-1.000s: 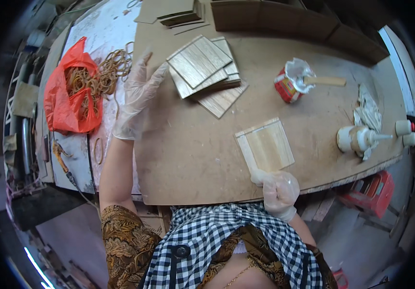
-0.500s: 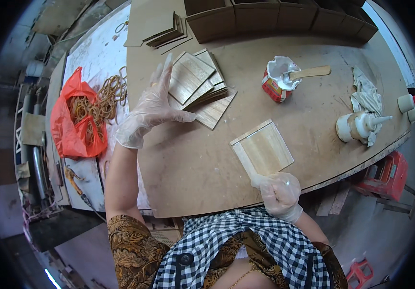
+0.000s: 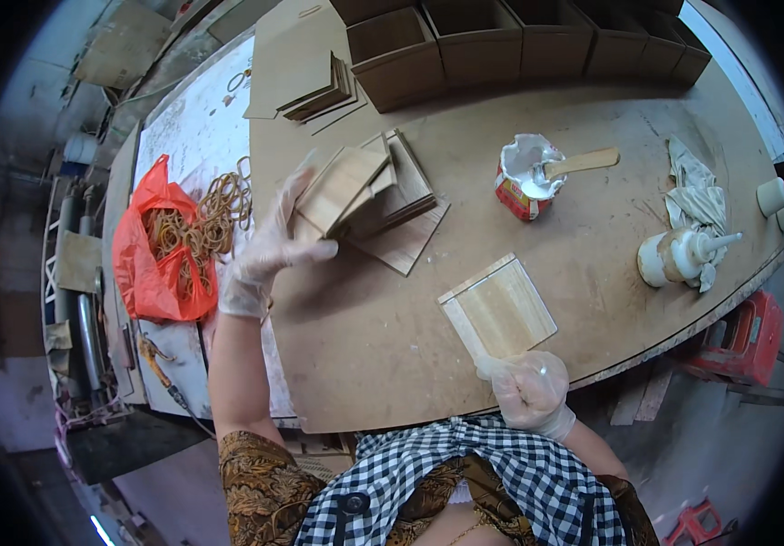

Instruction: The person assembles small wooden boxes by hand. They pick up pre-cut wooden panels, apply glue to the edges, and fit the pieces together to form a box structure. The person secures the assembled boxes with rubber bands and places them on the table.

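My left hand [image 3: 269, 250], in a clear glove, is closed on several thin wooden panels [image 3: 342, 191], which sit tilted at the left side of a stack. More panels of the stack [image 3: 405, 193] are beside them, and one loose panel [image 3: 405, 241] lies flat underneath. My right hand [image 3: 530, 389], also gloved, is curled at the table's front edge. Its fingers grip the near corner of a square wooden panel [image 3: 501, 309] with a narrow strip along its far edge. The fingertips there are partly hidden.
Beyond the panels are a torn tub of white paste [image 3: 530, 187] with a wooden stick [image 3: 583, 162], brown open boxes [image 3: 478, 50] and flat brown boards [image 3: 314, 96]. A glue bottle [image 3: 669, 257] and rag [image 3: 690, 187] lie right. A red bag [image 3: 160, 273] of rubber bands is left.
My left hand has closed from a spread pose onto the upper panels, which are now tilted and raised off the stack. My right hand stays at the square panel.
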Tool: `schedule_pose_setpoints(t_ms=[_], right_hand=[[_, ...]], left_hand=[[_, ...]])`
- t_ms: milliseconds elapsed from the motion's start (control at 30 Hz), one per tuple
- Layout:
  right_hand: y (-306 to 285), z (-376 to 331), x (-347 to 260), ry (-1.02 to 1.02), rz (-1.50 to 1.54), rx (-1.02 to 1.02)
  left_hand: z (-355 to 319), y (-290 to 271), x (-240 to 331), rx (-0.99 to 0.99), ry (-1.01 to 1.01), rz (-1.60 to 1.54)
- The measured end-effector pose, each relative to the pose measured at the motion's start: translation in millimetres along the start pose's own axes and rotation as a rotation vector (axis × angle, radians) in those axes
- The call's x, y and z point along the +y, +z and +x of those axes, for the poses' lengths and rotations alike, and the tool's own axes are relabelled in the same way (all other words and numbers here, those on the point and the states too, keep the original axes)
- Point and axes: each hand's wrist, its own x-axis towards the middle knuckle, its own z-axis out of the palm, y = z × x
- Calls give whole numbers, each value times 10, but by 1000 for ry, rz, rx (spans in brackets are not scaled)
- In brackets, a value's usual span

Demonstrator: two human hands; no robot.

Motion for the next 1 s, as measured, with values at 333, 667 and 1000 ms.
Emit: schedule_pose_setpoints(t_ms=[333, 667, 1000], right_hand=[[-27, -59, 17, 13, -6, -65], [-32, -59, -95, 152, 127, 16], [375, 609, -362, 221, 559, -291]], left_hand=[[-880, 157, -307, 15, 102, -396], [-1260, 457, -261, -53, 178, -453], [-1568, 812, -72, -80, 77, -539]])
